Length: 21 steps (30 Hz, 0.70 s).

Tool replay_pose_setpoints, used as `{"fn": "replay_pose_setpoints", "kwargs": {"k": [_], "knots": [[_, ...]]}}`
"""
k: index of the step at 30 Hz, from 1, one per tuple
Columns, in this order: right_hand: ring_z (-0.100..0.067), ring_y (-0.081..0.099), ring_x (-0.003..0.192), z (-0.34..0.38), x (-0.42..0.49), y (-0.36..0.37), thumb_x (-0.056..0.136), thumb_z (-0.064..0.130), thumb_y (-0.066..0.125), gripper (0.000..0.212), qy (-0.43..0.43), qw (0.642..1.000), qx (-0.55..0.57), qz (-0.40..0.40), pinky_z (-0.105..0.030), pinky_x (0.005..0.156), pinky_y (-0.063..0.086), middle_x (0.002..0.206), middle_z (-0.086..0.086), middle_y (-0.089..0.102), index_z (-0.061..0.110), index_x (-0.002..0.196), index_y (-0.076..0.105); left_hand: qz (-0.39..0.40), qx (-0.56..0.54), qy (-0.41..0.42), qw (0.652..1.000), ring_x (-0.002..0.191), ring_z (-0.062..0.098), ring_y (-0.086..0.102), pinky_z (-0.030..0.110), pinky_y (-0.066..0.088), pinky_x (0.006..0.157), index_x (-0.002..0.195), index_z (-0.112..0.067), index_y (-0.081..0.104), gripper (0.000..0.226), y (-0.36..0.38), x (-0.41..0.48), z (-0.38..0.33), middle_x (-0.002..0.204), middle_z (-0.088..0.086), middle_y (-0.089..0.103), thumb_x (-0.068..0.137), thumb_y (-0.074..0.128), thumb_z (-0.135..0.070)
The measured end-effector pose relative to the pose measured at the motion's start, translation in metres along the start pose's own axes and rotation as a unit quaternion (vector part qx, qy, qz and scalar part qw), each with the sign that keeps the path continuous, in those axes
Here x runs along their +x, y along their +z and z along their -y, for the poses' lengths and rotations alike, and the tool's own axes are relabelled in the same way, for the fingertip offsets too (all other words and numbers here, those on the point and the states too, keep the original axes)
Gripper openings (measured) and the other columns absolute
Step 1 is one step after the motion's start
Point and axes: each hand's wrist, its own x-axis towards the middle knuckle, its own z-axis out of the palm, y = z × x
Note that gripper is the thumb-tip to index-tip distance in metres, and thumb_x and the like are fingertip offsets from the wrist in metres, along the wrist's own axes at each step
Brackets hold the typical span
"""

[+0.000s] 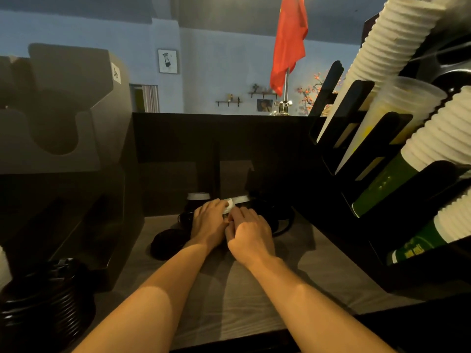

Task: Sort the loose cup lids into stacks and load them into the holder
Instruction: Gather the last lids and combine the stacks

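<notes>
Two hands meet at the middle of the frame, low against the back wall of the worktop. My left hand and right hand sit side by side, touching, fingers curled down over a pale, whitish lid whose edge shows just above the knuckles. Whether either hand truly has it pinched I cannot tell; the fingertips are hidden.

Loose black lids lie just left of my left wrist, dark on a dim surface and hard to count. At the lower left corner a stack of black lids already stands, and the dark holder fills the left side of the frame. The rack of paper cups at the right is not part of this job.

I judge the step in hand to be gathering the pale lids into one stack. To do it well I would square the rims between both palms before lifting, keep pale apart from black, and lift only once the stack feels nested, since a skewed one will likely jam in the holder's slot.
</notes>
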Motion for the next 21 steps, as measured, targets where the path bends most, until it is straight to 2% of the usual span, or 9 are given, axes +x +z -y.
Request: {"fn": "replay_pose_setpoints", "kwargs": {"k": [3, 8, 11, 15, 18, 21], "knots": [[-0.018, 0.051, 0.105, -0.001, -0.001, -0.003, 0.1, 0.031, 0.046, 0.025, 0.002, 1.0, 0.011, 0.006, -0.032, 0.088, 0.042, 0.117, 0.0, 0.058, 0.02, 0.121, 0.054, -0.013, -0.034, -0.019, 0.999, 0.129, 0.026, 0.049, 0.041, 0.037, 0.11, 0.136, -0.019, 0.05, 0.041, -0.004, -0.004, -0.003, 0.137, 0.003, 0.056, 0.099, 0.057, -0.036], [-0.016, 0.053, 0.098, -0.002, -0.002, -0.006, 0.099, 0.031, 0.049, 0.019, 0.021, 0.999, 0.031, 0.003, -0.033, 0.082, 0.047, 0.109, 0.002, 0.06, 0.021, 0.113, 0.056, -0.038, -0.041, -0.063, 0.996, 0.13, 0.025, 0.047, 0.038, 0.032, 0.111, 0.143, -0.02, 0.048, 0.059, -0.003, -0.002, 0.0, 0.143, 0.005, 0.049, 0.091, 0.068, -0.04], [-0.013, 0.053, 0.096, -0.002, -0.003, -0.006, 0.099, 0.032, 0.05, 0.015, 0.026, 0.999, 0.039, 0.01, -0.032, 0.081, 0.048, 0.106, 0.004, 0.059, 0.024, 0.11, 0.055, -0.032, -0.021, -0.075, 0.996, 0.13, 0.027, 0.044, 0.037, 0.033, 0.11, 0.144, -0.018, 0.051, 0.059, -0.003, -0.002, 0.002, 0.143, 0.007, 0.045, 0.092, 0.068, -0.04], [-0.013, 0.053, 0.094, -0.003, -0.002, -0.007, 0.098, 0.032, 0.051, 0.013, 0.023, 0.998, 0.059, 0.017, -0.033, 0.08, 0.049, 0.104, 0.005, 0.059, 0.024, 0.108, 0.055, -0.043, -0.015, -0.082, 0.996, 0.124, 0.026, 0.048, 0.036, 0.034, 0.107, 0.135, -0.023, 0.057, 0.05, -0.004, 0.001, 0.003, 0.136, 0.005, 0.048, 0.089, 0.071, -0.038], [-0.013, 0.054, 0.091, -0.002, -0.001, -0.005, 0.099, 0.033, 0.051, 0.012, 0.022, 0.994, 0.104, 0.032, -0.036, 0.081, 0.051, 0.1, 0.005, 0.058, 0.024, 0.104, 0.055, -0.047, -0.059, -0.069, 0.995, 0.117, 0.025, 0.054, 0.034, 0.043, 0.093, 0.125, -0.024, 0.058, 0.039, -0.003, 0.002, 0.007, 0.132, 0.003, 0.052, 0.089, 0.072, -0.03], [-0.011, 0.054, 0.09, -0.002, 0.0, -0.005, 0.099, 0.032, 0.051, 0.01, 0.034, 0.988, 0.149, 0.017, -0.035, 0.08, 0.052, 0.099, 0.007, 0.056, 0.025, 0.103, 0.056, -0.054, -0.08, -0.023, 0.995, 0.108, 0.019, 0.055, 0.032, 0.047, 0.083, 0.122, -0.022, 0.058, 0.029, -0.003, -0.003, 0.008, 0.125, 0.0, 0.054, 0.094, 0.067, -0.027]]}}
